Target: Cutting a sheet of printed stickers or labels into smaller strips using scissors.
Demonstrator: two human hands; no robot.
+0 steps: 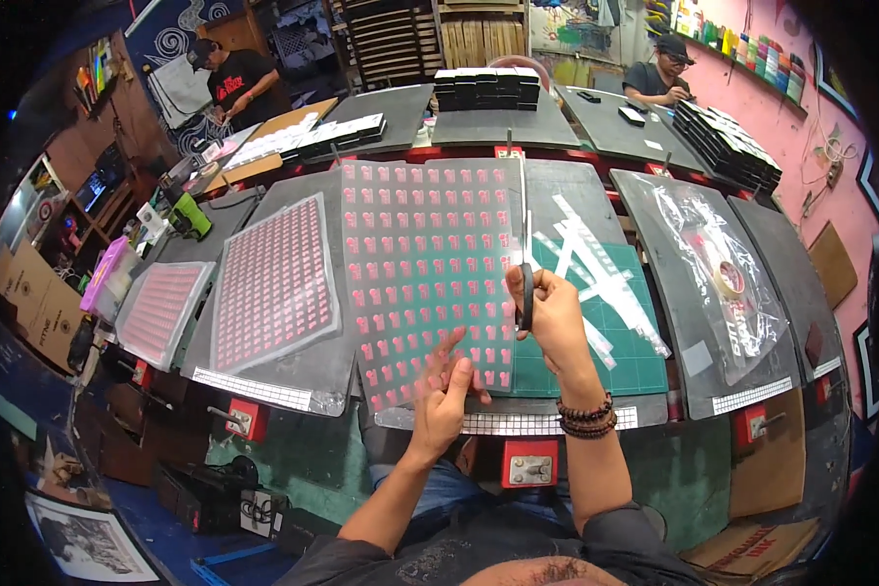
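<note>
A clear sheet (430, 230) printed with rows of small pink marks is raised over the middle board. My left hand (444, 405) grips its lower part, thumb in front and some fingers seen through the film. In my right hand (559, 317) are scissors (527, 293) with dark handles, my fingers closed round them. Their blades point away from me along the sheet's right edge, where a narrow strip seems to stand apart. Beneath lies a green cutting mat (606, 381), partly covered by the sheet. Loose trimmed strips (601, 273) cross each other on it, right of my right hand.
Two more pink-printed stacks (273, 278) (166, 311) lie on boards to the left. A roll of tape (727, 278) rests on clear plastic film (752, 317) at right. Black-and-white box stacks (486, 90) stand on the far tables, where two people work. Metal clamps (530, 469) jut from the near edge.
</note>
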